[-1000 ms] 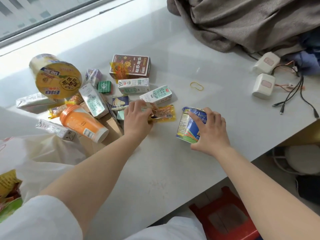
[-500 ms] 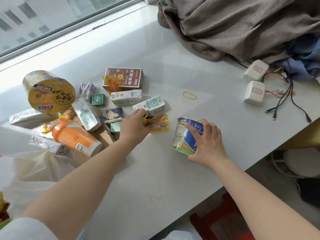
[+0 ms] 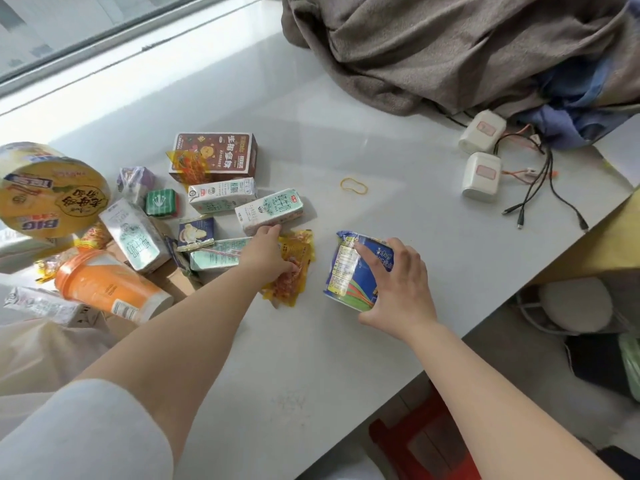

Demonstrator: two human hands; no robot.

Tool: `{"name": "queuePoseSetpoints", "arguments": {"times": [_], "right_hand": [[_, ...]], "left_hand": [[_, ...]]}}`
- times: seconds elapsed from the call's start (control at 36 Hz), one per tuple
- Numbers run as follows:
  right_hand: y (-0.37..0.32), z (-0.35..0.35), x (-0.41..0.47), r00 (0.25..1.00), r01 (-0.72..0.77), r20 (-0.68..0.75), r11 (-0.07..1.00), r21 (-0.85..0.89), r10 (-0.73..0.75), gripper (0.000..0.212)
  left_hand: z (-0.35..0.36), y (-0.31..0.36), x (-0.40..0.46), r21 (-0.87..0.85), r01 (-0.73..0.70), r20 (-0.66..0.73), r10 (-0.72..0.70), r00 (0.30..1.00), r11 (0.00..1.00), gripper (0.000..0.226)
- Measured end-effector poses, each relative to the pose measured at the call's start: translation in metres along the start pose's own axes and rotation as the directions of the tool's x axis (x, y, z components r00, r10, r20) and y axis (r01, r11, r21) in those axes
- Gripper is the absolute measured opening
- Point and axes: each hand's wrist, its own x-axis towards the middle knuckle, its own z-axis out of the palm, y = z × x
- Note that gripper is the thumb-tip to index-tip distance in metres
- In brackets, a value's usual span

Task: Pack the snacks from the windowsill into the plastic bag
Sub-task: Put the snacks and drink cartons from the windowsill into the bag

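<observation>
The right hand (image 3: 398, 285) grips a blue cup (image 3: 353, 271) near the front edge of the windowsill (image 3: 311, 358); the fingers curl over its top and side, the thumb low on the near side, and the cup leans toward the left. The left hand (image 3: 266, 258) lies on a yellow packet (image 3: 294, 271) just left of the cup, fingers bent down over it, with the fingertips reaching the near side of a white carton (image 3: 270, 211). Whether the fingers pinch the packet or only press on it cannot be told.

The other snacks lie in a loose heap toward the left end of the sill. A brown box (image 3: 214, 157) is farthest back, and a second carton (image 3: 221, 195) lies just in front of it. A green packet (image 3: 161, 202) and a purple packet (image 3: 135, 178) sit to the left of these. A third carton (image 3: 133, 235) lies aslant, and beside it a flat carton (image 3: 218, 258) is partly under the left wrist. An orange cup (image 3: 104, 289) lies on its side near the front-left, and a big yellow noodle bowl (image 3: 48, 195) is tipped so that its lid faces the camera. A silver packet (image 3: 45, 306) lies at the left edge.

The white plastic bag (image 3: 41, 358) sits at the front-left corner, below the left arm, and is apart from both hands.

Toward the right end lie a rubber band (image 3: 353, 187), two white chargers (image 3: 481, 157) with black cables (image 3: 540, 188), and at the back a grey blanket (image 3: 433, 46). A red stool (image 3: 415, 441) stands below the front edge.
</observation>
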Motion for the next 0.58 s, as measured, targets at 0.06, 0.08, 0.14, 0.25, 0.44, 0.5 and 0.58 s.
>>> {"name": "queuePoseSetpoints", "arguments": {"times": [0.06,0.08,0.14,0.25,0.44,0.5,0.58], "right_hand": [[-0.001,0.000,0.000,1.000,-0.001,0.001,1.000,0.002,0.001,0.104],[-0.001,0.000,0.000,1.000,-0.002,0.000,1.000,0.005,0.002,0.104],[-0.004,0.000,0.000,1.000,-0.010,0.004,1.000,0.007,0.010,0.104],[-0.010,-0.002,-0.001,0.999,-0.040,0.007,0.999,0.003,0.040,0.105],[-0.026,-0.008,-0.018,0.992,-0.113,0.058,0.993,0.027,0.112,0.104],[-0.033,-0.008,-0.027,0.989,-0.133,0.069,0.989,0.061,0.129,0.106],[-0.046,-0.011,-0.039,0.983,-0.180,0.084,0.961,0.208,0.166,0.107]], "left_hand": [[0.001,0.003,0.003,0.063,0.009,0.028,-0.011,1.000,0.998,0.091],[0.001,0.005,0.002,0.077,0.016,0.042,-0.019,0.999,0.997,0.088],[0.005,0.008,-0.003,0.043,0.040,0.083,-0.044,0.996,0.998,0.083],[0.025,0.005,-0.025,-0.033,0.127,0.124,-0.122,0.985,0.991,0.064],[0.055,-0.018,-0.085,-0.262,0.294,0.140,-0.266,0.954,0.919,0.064],[0.057,-0.027,-0.100,-0.344,0.339,0.124,-0.316,0.941,0.876,0.063],[0.054,-0.041,-0.122,-0.493,0.390,0.130,-0.377,0.917,0.778,0.064]]}}
